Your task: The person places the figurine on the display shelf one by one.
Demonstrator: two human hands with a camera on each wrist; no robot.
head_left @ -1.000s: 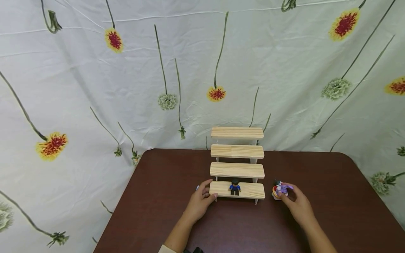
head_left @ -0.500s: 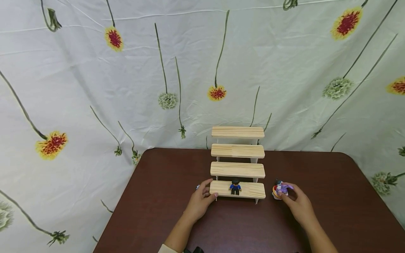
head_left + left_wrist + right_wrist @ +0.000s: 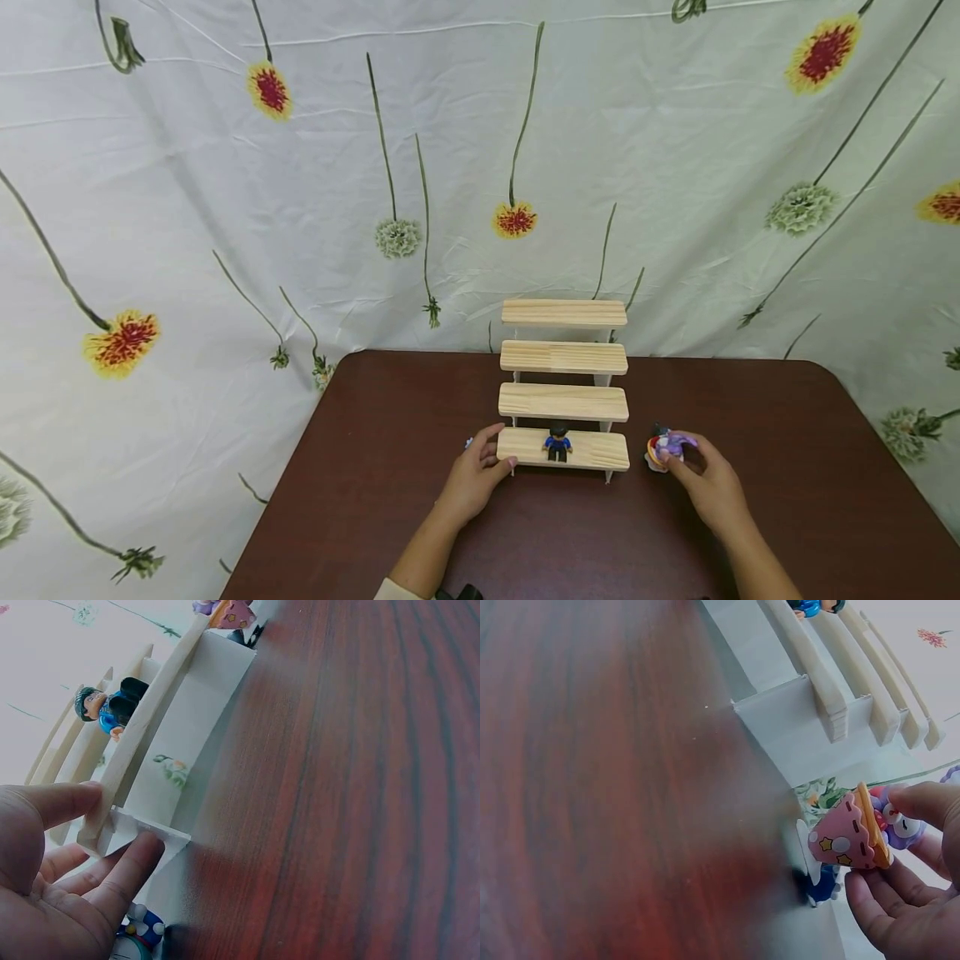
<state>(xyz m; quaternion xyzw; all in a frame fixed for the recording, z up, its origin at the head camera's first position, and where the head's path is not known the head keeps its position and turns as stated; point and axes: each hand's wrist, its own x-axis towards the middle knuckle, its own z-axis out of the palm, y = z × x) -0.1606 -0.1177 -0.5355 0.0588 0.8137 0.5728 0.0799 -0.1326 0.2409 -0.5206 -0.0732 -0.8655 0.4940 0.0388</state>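
Observation:
A small wooden display stand [image 3: 562, 402] with stepped shelves stands on the table. On its lowest step sits a toy figure [image 3: 557, 444] with black hair and a blue top. My left hand [image 3: 471, 483] holds the left end of that step; in the left wrist view the thumb is on the wooden edge and a fingertip reaches the clear side panel [image 3: 150, 825]. To the right of the stand, my right hand [image 3: 708, 483] pinches a purple figurine [image 3: 866, 825] with a pink, star-patterned cup-shaped base between thumb and fingers.
A blue-and-white figurine [image 3: 142, 930] stands beyond the left hand, mostly hidden in the head view. Behind the pink base is a dark blue object [image 3: 823, 885]. A flower-print cloth [image 3: 450, 167] hangs at the back edge of the dark red-brown table [image 3: 390, 417].
The purple figurine has turned slightly in my right hand. My left hand stays at the stand's left end, and the stand and seated figure keep their places.

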